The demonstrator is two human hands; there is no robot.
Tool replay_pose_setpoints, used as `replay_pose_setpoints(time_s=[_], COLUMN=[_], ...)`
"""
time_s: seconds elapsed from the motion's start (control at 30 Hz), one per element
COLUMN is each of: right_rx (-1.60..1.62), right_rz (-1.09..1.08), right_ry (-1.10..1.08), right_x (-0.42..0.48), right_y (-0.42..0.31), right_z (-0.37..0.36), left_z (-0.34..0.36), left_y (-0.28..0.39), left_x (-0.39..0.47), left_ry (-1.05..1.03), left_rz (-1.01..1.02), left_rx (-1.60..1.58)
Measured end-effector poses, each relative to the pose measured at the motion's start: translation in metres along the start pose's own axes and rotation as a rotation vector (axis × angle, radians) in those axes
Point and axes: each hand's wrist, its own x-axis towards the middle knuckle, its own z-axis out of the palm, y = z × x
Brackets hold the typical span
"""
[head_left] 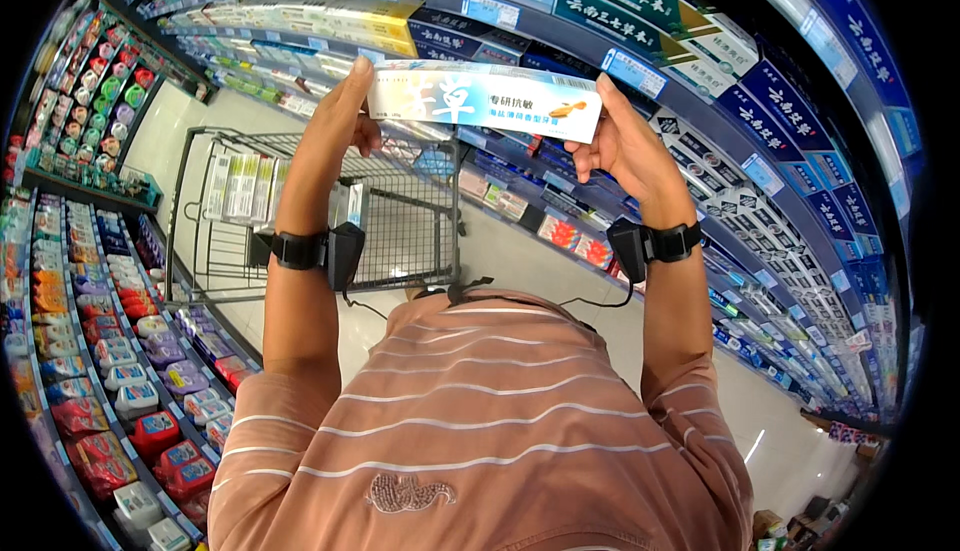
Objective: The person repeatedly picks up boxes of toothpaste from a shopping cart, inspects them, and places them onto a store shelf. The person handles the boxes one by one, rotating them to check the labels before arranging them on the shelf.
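Observation:
A long white and blue toothpaste carton (pixel 487 104) is held level in front of the shelves, its printed face turned up towards me. My left hand (pixel 349 104) grips its left end, thumb at the top corner and fingers curled beneath. At the other end my right hand (pixel 626 127) clasps the carton in the same way. Both wrists wear black straps with a small dark module and a cable. Beyond the carton stand rows of toothpaste boxes (pixel 480 40) on the shelf.
A wire shopping cart (pixel 405 228) stands ahead on the left, with several upright cartons (pixel 247 187) inside. Shelves of detergent bottles and packs (pixel 139 356) line the left side. Toothpaste shelving (pixel 765 251) curves along the right. Piled goods (pixel 817 517) lie at the lower right.

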Motion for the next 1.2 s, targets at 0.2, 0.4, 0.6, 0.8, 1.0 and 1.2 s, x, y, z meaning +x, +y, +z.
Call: replay_pose_setpoints(time_s=[0.2,0.4,0.6,0.8,1.0,1.2], right_rx=[-0.107,-0.233,-0.226,-0.251,-0.284,-0.289], right_rz=[-0.240,-0.284,-0.415,-0.496,-0.450,-0.590], right_ry=[-0.001,0.070,0.068,0.085,0.092,0.117], right_x=[-0.030,-0.047,-0.054,-0.059,-0.064,-0.071], right_y=[-0.025,-0.042,-0.047,-0.051,-0.067,-0.090], right_z=[0.002,0.002,0.011,0.018,0.017,0.017], left_z=[0.001,0.004,0.000,0.007,0.018,0.022], left_y=[0.015,0.021,0.023,0.034,0.054,0.087], left_x=[0.004,0.012,0.017,0.017,0.016,0.031], left_ry=[-0.183,-0.280,-0.365,-0.300,-0.240,-0.301], left_rz=[0.150,0.252,0.335,0.395,0.471,0.612], left_rx=[-0.170,-0.382,-0.507,-0.483,-0.463,-0.509])
